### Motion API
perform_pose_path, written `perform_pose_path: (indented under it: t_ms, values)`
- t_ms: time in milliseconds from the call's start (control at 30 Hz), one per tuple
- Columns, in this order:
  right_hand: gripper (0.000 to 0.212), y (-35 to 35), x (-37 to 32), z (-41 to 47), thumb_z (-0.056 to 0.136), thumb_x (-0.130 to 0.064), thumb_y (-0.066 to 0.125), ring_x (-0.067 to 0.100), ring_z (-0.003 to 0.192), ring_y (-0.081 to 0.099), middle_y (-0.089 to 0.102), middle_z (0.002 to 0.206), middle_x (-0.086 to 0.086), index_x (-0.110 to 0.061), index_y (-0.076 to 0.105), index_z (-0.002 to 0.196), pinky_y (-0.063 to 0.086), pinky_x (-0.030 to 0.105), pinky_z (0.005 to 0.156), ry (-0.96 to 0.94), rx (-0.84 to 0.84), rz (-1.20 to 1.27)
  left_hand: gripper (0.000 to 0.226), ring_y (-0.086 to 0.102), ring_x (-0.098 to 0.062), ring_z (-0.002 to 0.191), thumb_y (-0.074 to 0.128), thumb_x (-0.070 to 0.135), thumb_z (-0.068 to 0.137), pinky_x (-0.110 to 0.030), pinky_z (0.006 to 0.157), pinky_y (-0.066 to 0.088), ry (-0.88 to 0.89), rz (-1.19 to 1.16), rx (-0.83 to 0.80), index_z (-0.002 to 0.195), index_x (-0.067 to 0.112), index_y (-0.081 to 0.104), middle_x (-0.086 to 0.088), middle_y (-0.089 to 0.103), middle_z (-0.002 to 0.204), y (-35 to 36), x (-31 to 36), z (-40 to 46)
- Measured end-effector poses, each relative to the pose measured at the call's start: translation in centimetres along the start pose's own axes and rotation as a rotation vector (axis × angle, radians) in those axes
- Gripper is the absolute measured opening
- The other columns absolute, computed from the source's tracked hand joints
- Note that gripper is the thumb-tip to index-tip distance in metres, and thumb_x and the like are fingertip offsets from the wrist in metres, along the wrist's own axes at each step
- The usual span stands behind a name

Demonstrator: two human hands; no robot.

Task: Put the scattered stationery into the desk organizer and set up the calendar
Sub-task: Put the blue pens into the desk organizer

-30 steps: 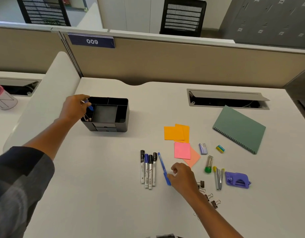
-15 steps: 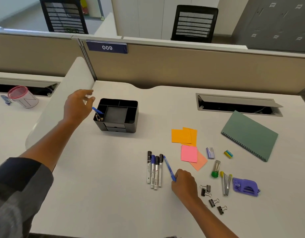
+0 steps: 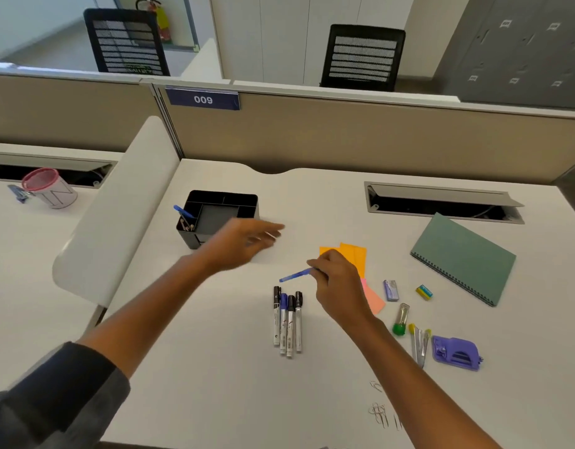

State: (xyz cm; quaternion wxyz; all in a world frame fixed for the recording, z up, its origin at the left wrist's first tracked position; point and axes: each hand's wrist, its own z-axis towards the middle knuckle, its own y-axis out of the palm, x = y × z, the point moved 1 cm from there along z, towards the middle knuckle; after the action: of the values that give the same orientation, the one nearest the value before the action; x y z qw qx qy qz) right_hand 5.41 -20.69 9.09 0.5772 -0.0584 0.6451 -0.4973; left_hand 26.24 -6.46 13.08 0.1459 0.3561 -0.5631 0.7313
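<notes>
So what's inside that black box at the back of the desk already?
The black plastic desk organizer holds a blue pen leaning in its left compartment, with some small clips below it. The middle tray looks bare; the left hand covers its front corner.

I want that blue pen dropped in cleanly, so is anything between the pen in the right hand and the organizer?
Yes: the open left hand hovers between the blue pen and the black organizer, overlapping its front right corner.
</notes>
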Motion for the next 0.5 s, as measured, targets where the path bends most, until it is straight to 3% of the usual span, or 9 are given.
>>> perform_pose_path:
  t_ms: [67,133,200,267,367,500]
  values:
    - [0.022,-0.3,-1.0,0.6,0.094,-0.001,0.068,0.01,0.088,0.058,0.067,0.099,0.002,-0.004,0.075,0.114,0.043,0.011,0.08,-0.008,-0.003,0.069,0.049,0.072,-0.001,0.108,0.071,0.009,0.097,-0.013,0.098,0.053,0.006,-0.002,-0.101,0.144,0.017,0.062,0.003,0.076,0.122,1.5,0.8,0.0]
    - [0.022,-0.5,-2.0,0.9,0.09,-0.002,0.073,0.013,0.085,0.065,0.071,0.096,0.001,-0.008,0.074,0.112,0.054,0.022,0.077,0.016,0.001,0.182,0.054,0.073,-0.003,0.109,0.072,0.009,0.096,-0.014,0.099,0.053,0.02,-0.033,-0.156,0.148,0.018,0.058,0.002,0.076,0.123,2.6,1.2,-0.1]
    - [0.025,-0.6,-2.8,1.0,0.088,-0.003,0.077,0.009,0.083,0.07,0.073,0.091,-0.001,-0.012,0.068,0.11,0.057,0.017,0.073,0.038,0.003,0.285,0.057,0.075,-0.005,0.106,0.075,0.009,0.094,-0.017,0.097,0.056,0.04,-0.066,-0.175,0.148,0.017,0.058,0.0,0.077,0.12,3.1,1.4,-0.3]
    - [0.028,-0.5,-3.4,1.1,0.088,-0.002,0.077,0.006,0.084,0.072,0.074,0.09,0.0,-0.012,0.063,0.11,0.055,0.011,0.071,0.045,0.007,0.351,0.06,0.074,0.001,0.1,0.077,0.01,0.093,-0.014,0.094,0.056,0.048,-0.078,-0.169,0.148,0.019,0.056,0.002,0.078,0.116,3.2,1.4,-0.5]
    - [0.033,-0.1,-3.8,1.1,0.091,-0.005,0.076,0.007,0.086,0.074,0.077,0.097,0.001,-0.013,0.059,0.118,0.057,0.014,0.072,0.031,0.001,0.411,0.068,0.07,0.012,0.094,0.076,0.011,0.094,-0.006,0.09,0.051,0.06,-0.068,-0.143,0.152,0.03,0.047,0.013,0.075,0.109,2.9,1.1,-0.8]
    - [0.061,0.2,-3.7,0.8,0.09,-0.022,0.08,0.007,0.091,0.072,0.069,0.116,-0.01,-0.023,0.048,0.142,0.059,0.016,0.076,0.061,-0.025,0.435,0.076,0.073,-0.001,0.1,0.072,0.009,0.096,-0.011,0.097,0.052,0.003,-0.026,0.002,0.162,0.024,0.036,0.007,0.075,0.112,0.5,0.1,-0.8]
